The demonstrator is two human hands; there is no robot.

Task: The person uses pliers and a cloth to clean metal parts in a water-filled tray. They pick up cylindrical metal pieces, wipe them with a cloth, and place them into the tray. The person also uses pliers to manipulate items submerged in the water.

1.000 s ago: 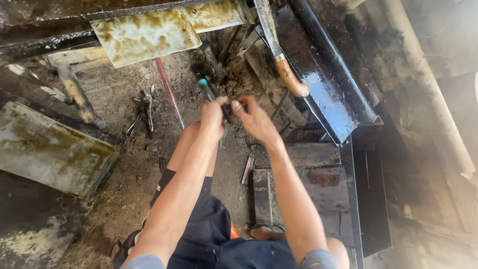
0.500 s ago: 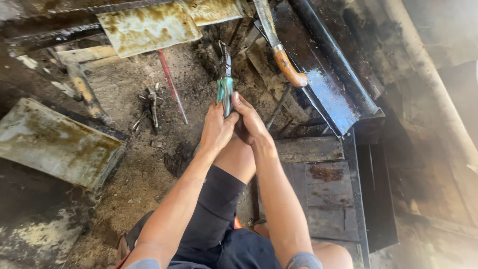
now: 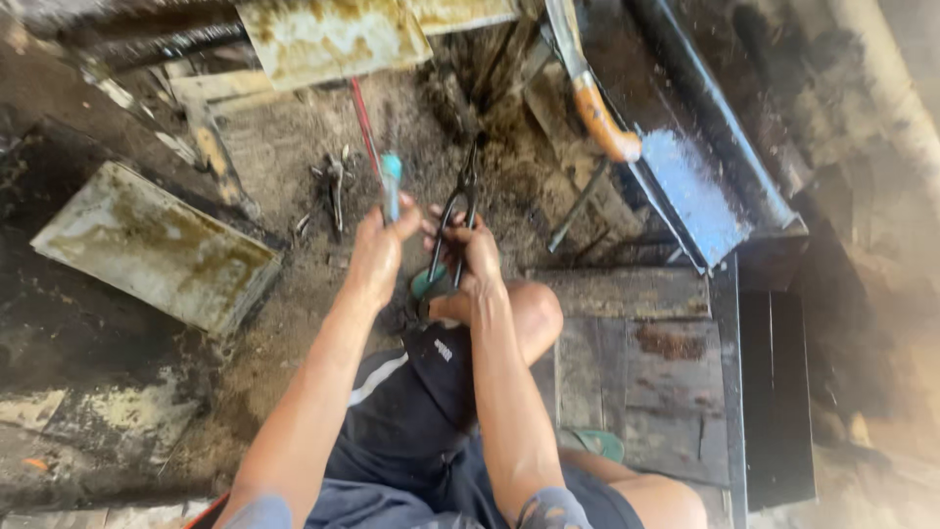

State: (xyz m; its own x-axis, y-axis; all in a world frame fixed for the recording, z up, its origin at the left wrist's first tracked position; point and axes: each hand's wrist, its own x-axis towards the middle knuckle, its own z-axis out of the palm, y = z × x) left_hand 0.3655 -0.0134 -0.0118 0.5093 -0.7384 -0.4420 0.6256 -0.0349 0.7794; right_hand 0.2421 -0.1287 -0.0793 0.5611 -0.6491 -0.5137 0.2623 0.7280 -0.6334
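My left hand [image 3: 377,257] grips a teal-handled tool [image 3: 391,184] that points up and away from me. My right hand [image 3: 468,257] is closed around the handles of dark metal tongs [image 3: 458,211], whose jaws point toward the grimy ground ahead. A teal piece [image 3: 428,284] shows just below that hand. Both hands are close together above my bent knee [image 3: 534,313], over a dirty workshop floor.
A stained metal slab [image 3: 157,245] lies at left and another plate [image 3: 328,37] at the top. A red rod [image 3: 364,122] and small scissor-like tools [image 3: 333,181] lie on the ground. A wooden-handled blade [image 3: 597,113] rests on a blue metal channel [image 3: 690,191]. Wooden planks [image 3: 636,362] lie at right.
My hands have drawn slightly apart and nearer to me. The teal-handled tool is now in my left hand alone, and my right hand holds the tongs separately.
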